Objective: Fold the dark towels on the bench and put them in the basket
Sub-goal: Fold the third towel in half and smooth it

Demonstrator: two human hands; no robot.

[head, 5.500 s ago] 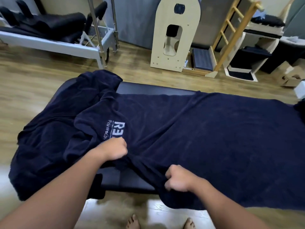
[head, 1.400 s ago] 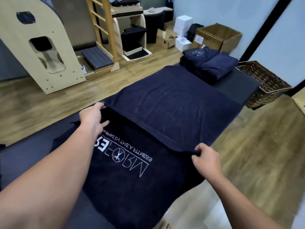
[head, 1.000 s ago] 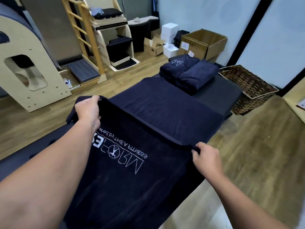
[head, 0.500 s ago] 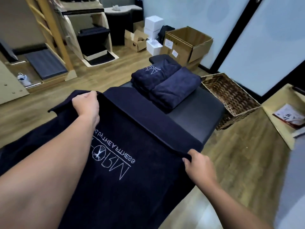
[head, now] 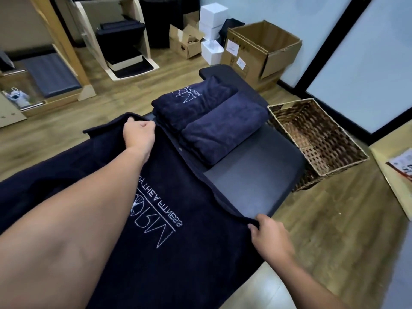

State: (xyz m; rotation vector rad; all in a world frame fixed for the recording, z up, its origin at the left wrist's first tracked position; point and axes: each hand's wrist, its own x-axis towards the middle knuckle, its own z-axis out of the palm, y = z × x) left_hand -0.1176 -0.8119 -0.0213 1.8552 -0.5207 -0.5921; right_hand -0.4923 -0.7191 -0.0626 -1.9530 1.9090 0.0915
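plush navy towel point(head: 178, 253), woven basket point(head: 316, 139)

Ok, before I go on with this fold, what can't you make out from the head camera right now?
Head view only:
- Left hand fingertips: curled under the towel edge, hidden.
- Right hand fingertips: tucked under the same edge.
- Near end of the towel: cut off by the lower frame edge and covered by the left forearm.
- Basket near corner: hidden behind the bench.
- Number of folded towels stacked: unclear, dark layers merge.

Bare bench top point(head: 252, 181) ahead; 2 folded towels point(head: 207, 121) beyond; open-topped basket point(head: 316, 139) just right.
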